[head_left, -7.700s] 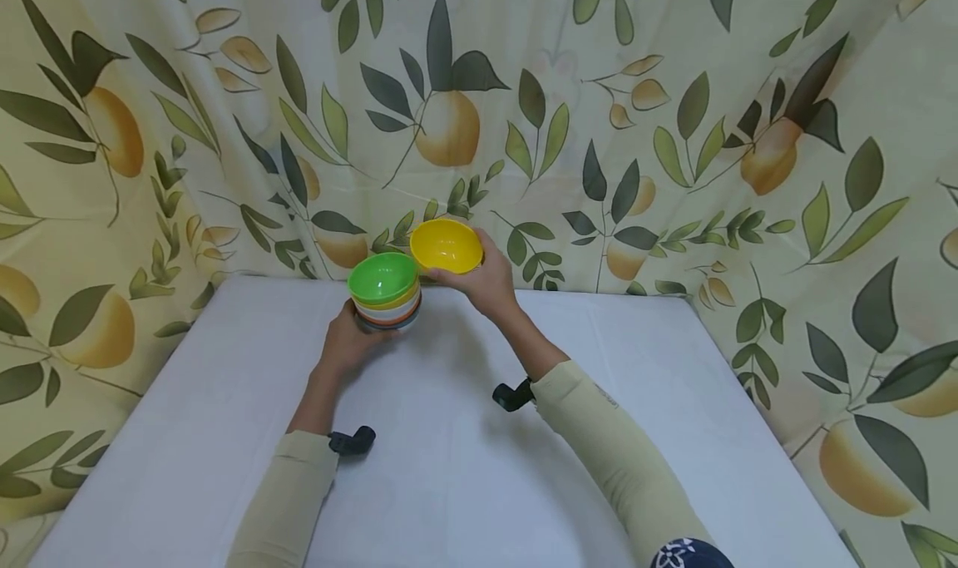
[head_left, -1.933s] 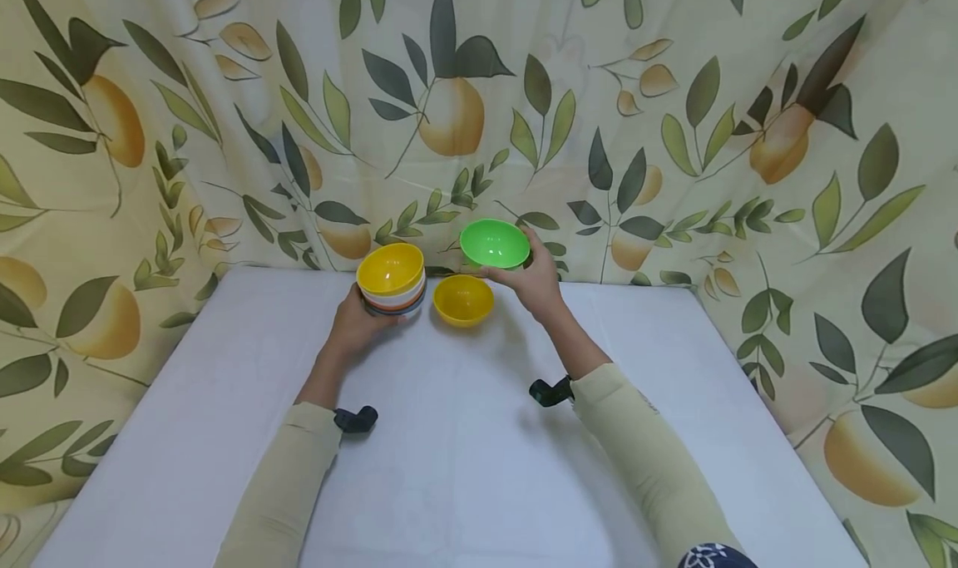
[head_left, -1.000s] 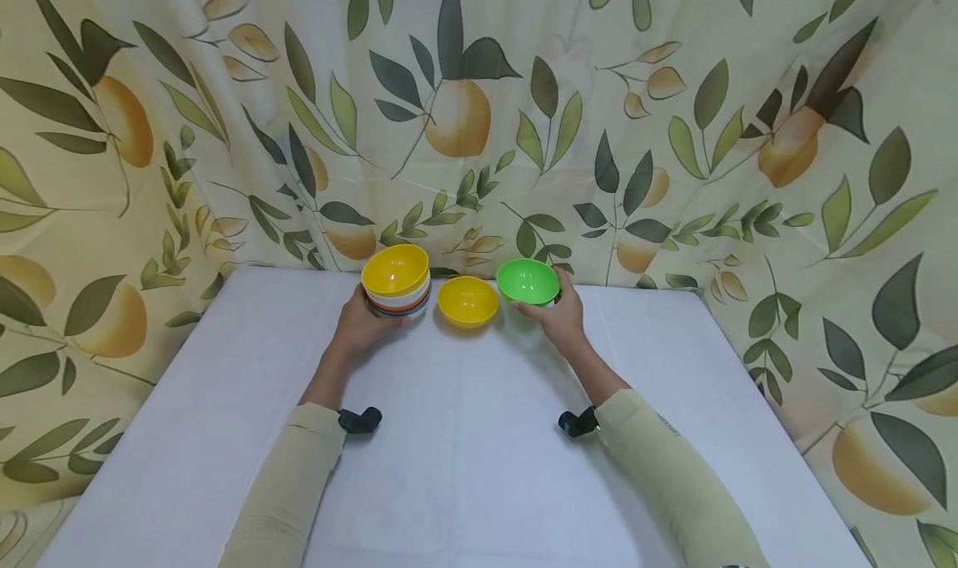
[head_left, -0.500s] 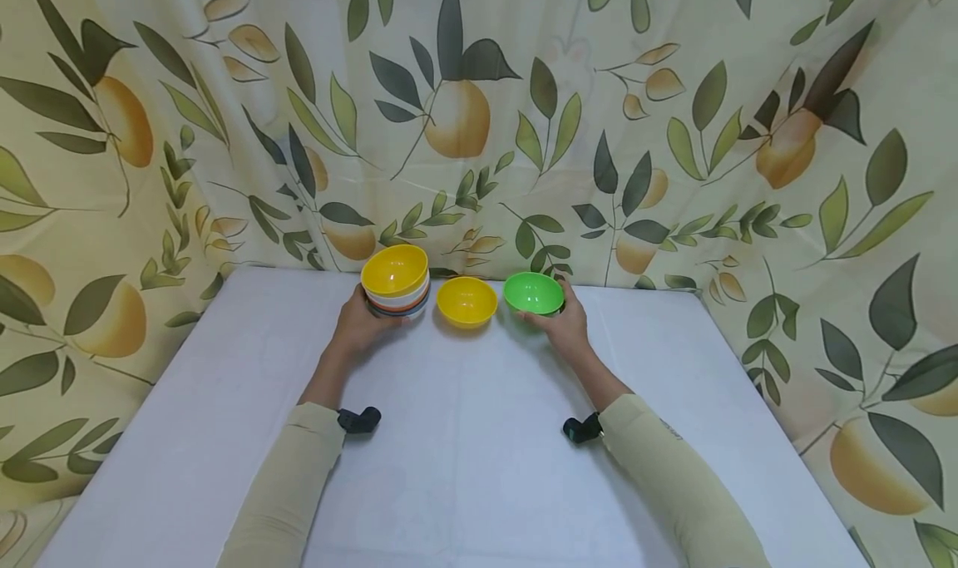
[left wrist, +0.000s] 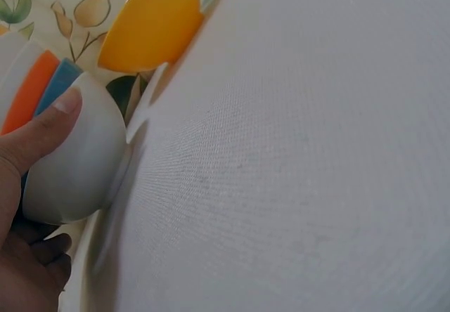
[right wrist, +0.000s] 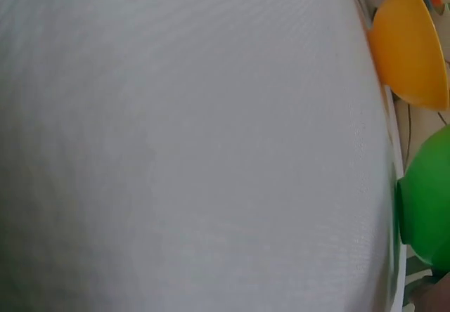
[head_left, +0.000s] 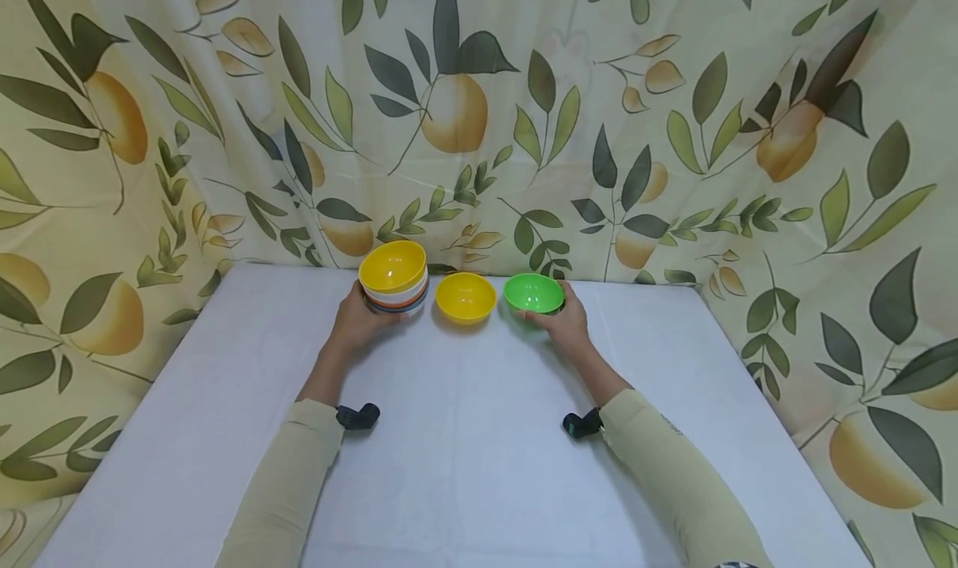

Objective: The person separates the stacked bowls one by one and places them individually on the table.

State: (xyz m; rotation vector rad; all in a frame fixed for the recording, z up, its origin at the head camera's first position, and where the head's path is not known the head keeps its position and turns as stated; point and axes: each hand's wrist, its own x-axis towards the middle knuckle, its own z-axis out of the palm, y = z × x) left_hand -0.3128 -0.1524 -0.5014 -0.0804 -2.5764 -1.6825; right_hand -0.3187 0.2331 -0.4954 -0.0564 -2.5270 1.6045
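Observation:
My left hand (head_left: 358, 323) grips a stack of nested bowls (left wrist: 81, 157) near the table's back edge. A yellow bowl (head_left: 392, 267) tops the stack, with white, orange and blue rims under it; in the left wrist view the thumb presses the lowest, white bowl. Right of the stack, a single yellow bowl (head_left: 466, 298) sits upright on the table. Beyond it my right hand (head_left: 566, 323) holds a green bowl (head_left: 534, 293) by its side, thumb at the front. The right wrist view shows the green bowl's base right at the tabletop, with that hand mostly out of frame.
A white cloth covers the table (head_left: 449, 435). Directly behind the bowls hangs a curtain (head_left: 554, 135) printed with fruit and leaves, meeting the table's back edge. Each wrist carries a small black camera.
My right hand put the yellow bowl on the table, took the green bowl off the stack and lowered it to the yellow one's right. Over the last half second both hands stay nearly still.

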